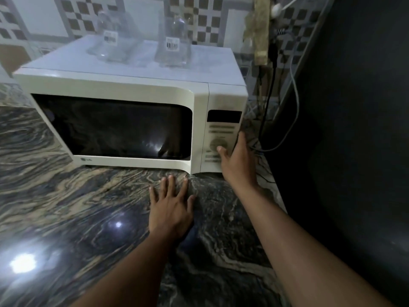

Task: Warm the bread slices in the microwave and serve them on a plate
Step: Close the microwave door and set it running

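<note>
A white microwave [124,85] stands on the marbled stone counter [66,207] with its dark-windowed door closed. My right hand [238,161] is at the control panel [223,138] on the microwave's right side; the thumb touches the round dial and the fingers reach along the panel's right edge. My left hand [171,206] lies flat on the counter just in front of the microwave, fingers spread and straight. No bread or plate is in view; the window is too dark to show the inside.
Two clear glass vessels [110,38] [174,41] with barcode stickers stand on top of the microwave. A black cable [269,96] and a grey cable hang to the right of it. A dark appliance wall [354,129] fills the right side. Checkered tiles line the back.
</note>
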A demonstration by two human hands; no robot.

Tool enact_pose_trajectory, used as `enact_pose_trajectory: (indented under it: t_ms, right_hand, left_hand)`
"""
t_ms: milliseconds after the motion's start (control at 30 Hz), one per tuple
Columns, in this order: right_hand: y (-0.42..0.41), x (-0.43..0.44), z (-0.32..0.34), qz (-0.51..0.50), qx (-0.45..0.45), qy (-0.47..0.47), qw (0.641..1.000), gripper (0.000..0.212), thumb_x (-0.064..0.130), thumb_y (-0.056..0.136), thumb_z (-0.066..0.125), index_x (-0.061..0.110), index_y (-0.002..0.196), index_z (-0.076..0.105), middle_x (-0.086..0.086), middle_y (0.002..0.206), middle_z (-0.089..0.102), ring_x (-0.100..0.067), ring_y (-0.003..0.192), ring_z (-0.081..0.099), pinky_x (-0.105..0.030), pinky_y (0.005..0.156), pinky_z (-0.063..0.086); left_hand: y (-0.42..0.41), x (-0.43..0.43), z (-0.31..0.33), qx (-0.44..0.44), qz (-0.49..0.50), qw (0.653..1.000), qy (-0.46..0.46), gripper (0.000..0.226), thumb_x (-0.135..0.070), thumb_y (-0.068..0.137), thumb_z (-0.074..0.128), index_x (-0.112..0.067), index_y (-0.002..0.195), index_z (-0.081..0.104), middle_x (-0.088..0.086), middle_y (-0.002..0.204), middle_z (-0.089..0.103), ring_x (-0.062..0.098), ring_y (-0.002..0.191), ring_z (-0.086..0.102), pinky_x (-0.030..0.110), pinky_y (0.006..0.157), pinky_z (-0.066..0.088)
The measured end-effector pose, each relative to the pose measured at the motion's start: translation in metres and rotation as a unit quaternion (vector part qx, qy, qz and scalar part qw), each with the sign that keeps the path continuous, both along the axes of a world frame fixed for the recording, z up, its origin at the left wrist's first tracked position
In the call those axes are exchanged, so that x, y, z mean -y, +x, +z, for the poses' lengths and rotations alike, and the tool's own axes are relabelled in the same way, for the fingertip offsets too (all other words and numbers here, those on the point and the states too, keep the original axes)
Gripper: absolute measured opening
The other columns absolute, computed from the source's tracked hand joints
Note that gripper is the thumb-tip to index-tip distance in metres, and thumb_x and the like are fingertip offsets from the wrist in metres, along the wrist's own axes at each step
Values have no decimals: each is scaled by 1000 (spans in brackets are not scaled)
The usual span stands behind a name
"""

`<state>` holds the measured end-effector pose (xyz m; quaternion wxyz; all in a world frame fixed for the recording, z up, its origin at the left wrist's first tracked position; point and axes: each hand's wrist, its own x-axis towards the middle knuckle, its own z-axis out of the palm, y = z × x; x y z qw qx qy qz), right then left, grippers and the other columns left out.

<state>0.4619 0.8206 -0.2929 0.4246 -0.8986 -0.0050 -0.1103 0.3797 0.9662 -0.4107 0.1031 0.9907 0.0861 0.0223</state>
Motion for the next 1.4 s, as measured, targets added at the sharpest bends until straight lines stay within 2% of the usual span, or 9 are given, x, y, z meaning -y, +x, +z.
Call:
enact_pose_trajectory:
  t_ms: [133, 300, 500, 700, 800, 867, 1000, 1200, 1400]
  right_hand:
    - [6, -5, -10, -19, 27, -2, 999, 51, 26, 96, 64, 15, 140, 41, -10, 132, 59, -32, 116, 58, -37, 82, 48]
    - [9, -7, -15, -35, 39, -14, 999, 49, 26, 96, 63, 13, 139, 43, -10, 130, 60, -30, 113, 58, -28, 73, 36]
    - [12, -7, -17, -51, 54, 19, 997, 43, 24, 90, 69, 18, 128, 50, -6, 120, 66, -29, 107, 62, -37, 79, 53]
    - [11, -2, -25, -23, 43, 29, 998, 39, 29, 88, 72, 19, 121, 54, -3, 117, 67, -26, 104, 64, -33, 77, 51]
    - [6, -2, -39, -13, 16, 27, 999, 42, 28, 88, 72, 22, 123, 51, -2, 119, 67, -27, 105, 64, -39, 80, 55]
    - [5, -3, -47, -19, 24, 22, 999, 41, 28, 89, 71, 21, 123, 50, -4, 120, 67, -29, 106, 64, -44, 80, 55]
    - [7, -6, -51, -38, 36, 22, 998, 37, 27, 89, 71, 18, 120, 52, -7, 117, 67, -31, 104, 64, -43, 78, 55]
    - [12, -6, -53, -51, 40, 30, 997, 36, 28, 85, 73, 22, 114, 53, -6, 111, 69, -31, 99, 65, -44, 75, 56]
    - [14, -3, -47, -58, -6, 55, 997, 34, 28, 83, 75, 17, 111, 58, -8, 107, 71, -31, 98, 66, -41, 76, 55]
  left_hand:
    - [-1, -1, 1, 4, 4, 1000, -13, 61, -54, 101, 14, -36, 159, 11, 5, 168, 3, 25, 155, -6, 55, 122, -4]
    - [-3, 0, 5, -1, 2, 1000, -23, 59, -51, 102, 14, -36, 159, 7, 4, 168, -1, 25, 154, -10, 54, 123, -4]
    - [-4, 0, 8, -15, 14, 1000, -19, 59, -51, 102, 14, -38, 158, 5, 2, 168, -2, 30, 153, -11, 61, 120, -8]
    - [-4, 0, 8, -16, 14, 999, -28, 59, -51, 102, 14, -39, 158, 4, 2, 168, -3, 28, 153, -11, 61, 120, -8]
    - [-4, 0, 8, -16, 15, 999, -26, 59, -51, 102, 14, -39, 158, 4, 2, 168, -2, 28, 154, -11, 62, 120, -6]
    - [-4, 0, 8, -17, 14, 999, -26, 58, -51, 102, 14, -39, 158, 4, 2, 168, -3, 28, 154, -11, 61, 120, -6]
    - [-3, -1, 7, -18, 12, 999, -25, 58, -52, 102, 14, -39, 158, 4, 2, 168, -4, 28, 153, -13, 61, 120, -7]
    - [-3, 0, 6, -17, 17, 999, -25, 59, -52, 101, 14, -40, 158, 4, 1, 168, -3, 28, 153, -12, 61, 120, -6]
    - [-3, 0, 7, -15, 15, 1000, -22, 59, -51, 102, 15, -39, 158, 4, 2, 168, -2, 29, 153, -12, 60, 120, -7]
